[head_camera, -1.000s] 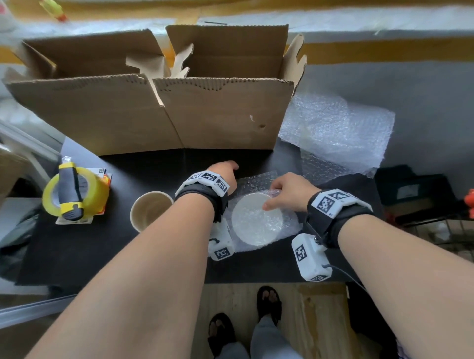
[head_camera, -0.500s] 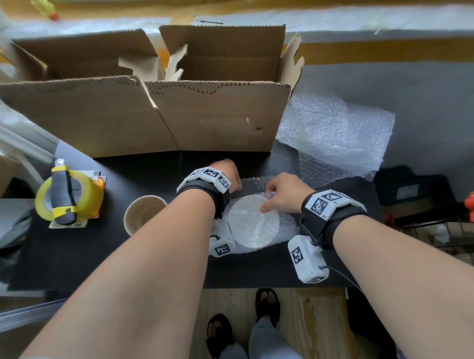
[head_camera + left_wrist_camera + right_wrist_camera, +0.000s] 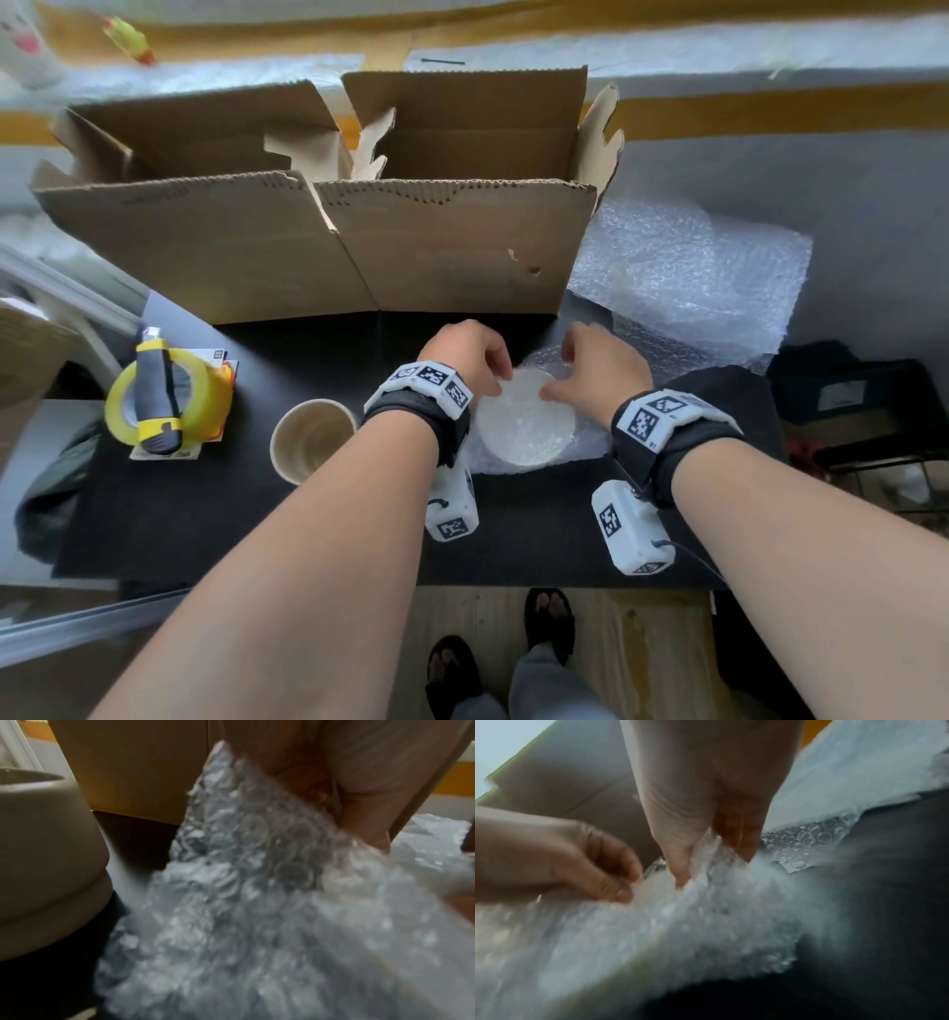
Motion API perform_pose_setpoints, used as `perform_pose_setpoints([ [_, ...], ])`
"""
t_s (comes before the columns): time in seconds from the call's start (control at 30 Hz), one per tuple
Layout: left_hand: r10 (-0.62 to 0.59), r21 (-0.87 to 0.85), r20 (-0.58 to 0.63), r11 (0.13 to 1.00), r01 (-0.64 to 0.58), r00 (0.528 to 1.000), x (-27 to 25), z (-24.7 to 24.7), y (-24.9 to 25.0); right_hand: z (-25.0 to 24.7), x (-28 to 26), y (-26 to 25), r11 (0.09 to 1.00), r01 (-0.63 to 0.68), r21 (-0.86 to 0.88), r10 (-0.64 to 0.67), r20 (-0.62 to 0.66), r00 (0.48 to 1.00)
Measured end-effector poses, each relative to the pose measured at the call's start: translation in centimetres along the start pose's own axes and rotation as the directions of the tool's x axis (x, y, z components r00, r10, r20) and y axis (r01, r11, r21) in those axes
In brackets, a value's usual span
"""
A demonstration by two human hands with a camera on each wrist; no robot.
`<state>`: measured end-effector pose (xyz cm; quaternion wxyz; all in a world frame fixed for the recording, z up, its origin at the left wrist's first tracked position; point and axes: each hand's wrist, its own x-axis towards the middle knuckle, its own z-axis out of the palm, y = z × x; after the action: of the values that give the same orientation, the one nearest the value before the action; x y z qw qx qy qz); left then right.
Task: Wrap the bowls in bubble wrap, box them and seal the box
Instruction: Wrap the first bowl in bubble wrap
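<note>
A person stands in dark sandals (image 3: 548, 616) on a wooden floor (image 3: 637, 642) at a black counter (image 3: 215, 514). On it, both hands work a bowl (image 3: 524, 426) lying upside down on a sheet of bubble wrap (image 3: 590, 447): the left hand (image 3: 464, 354) pinches the wrap's edge at the bowl's left rim, and the right hand (image 3: 598, 365) grips a bunched fold of wrap between thumb and fingers at the far rim. Just left of them stands a second, beige bowl (image 3: 310, 442), unwrapped, and further left a yellow tape roll (image 3: 169, 395) with a utility knife (image 3: 156, 401) resting on it. Behind the hands rises an open cardboard box (image 3: 359, 246), flaps up. More loose bubble wrap (image 3: 693, 277) lies to the right of it. Beyond, a grey surface with yellow bands (image 3: 770, 108) blurs away.
</note>
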<state>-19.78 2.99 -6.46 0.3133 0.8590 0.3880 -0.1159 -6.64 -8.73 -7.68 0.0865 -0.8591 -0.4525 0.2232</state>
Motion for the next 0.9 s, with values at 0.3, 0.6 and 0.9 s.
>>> perform_pose_setpoints([
  [0.3, 0.016, 0.059, -0.092, 0.998, -0.011, 0.996, -0.6, 0.7, 0.2, 0.2, 0.2, -0.3, 0.956, 0.223, -0.189, -0.220, 0.038, 0.975],
  [0.6, -0.093, -0.094, -0.068, 0.992, 0.086, 0.993, -1.3, 0.4, -0.3, 1.0, 0.0, -0.1, 0.973, 0.216, -0.087, -0.220, -0.033, 0.975],
  [0.9, -0.145, -0.100, -0.074, 0.986, 0.137, 0.987, -2.3, -1.8, 0.4, -2.1, 0.3, -1.5, 0.976, 0.215, -0.019, -0.214, 0.043, 0.976],
])
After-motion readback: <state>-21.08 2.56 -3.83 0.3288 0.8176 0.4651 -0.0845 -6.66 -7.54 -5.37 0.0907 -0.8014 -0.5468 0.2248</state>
